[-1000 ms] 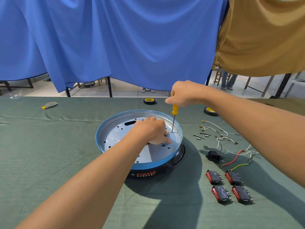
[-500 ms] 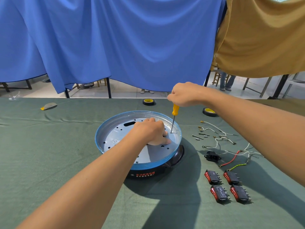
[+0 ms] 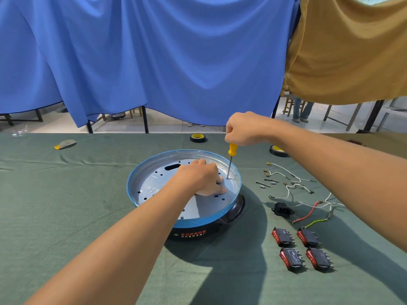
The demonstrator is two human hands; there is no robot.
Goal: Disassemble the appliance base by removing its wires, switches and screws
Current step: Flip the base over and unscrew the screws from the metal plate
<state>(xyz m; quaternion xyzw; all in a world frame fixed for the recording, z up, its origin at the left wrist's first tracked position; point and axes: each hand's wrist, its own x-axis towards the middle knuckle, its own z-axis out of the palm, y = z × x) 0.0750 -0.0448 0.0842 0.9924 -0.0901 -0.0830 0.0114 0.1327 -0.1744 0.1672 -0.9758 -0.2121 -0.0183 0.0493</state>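
The round appliance base [image 3: 154,183], a silver plate with a blue rim on a black body, lies in the middle of the green table. My left hand [image 3: 202,179] presses flat on the plate, fingers spread. My right hand [image 3: 244,128] grips the yellow-handled screwdriver [image 3: 231,159] from above; it stands nearly upright with its tip on a screw [image 3: 228,178] near the plate's right rim, just beside my left fingertips. To the right lie loose wires [image 3: 293,183], a black socket [image 3: 282,209] and several black-and-red switches [image 3: 301,249].
Two tape rolls [image 3: 198,137] [image 3: 277,150] lie behind the base. A yellow-tipped scrap [image 3: 65,144] lies far left. Blue and tan cloths hang behind the table's far edge. A person's legs [image 3: 300,111] stand beyond, at the right.
My hands and the screwdriver keep the same hold on the same screw. Only the view shifts slightly.
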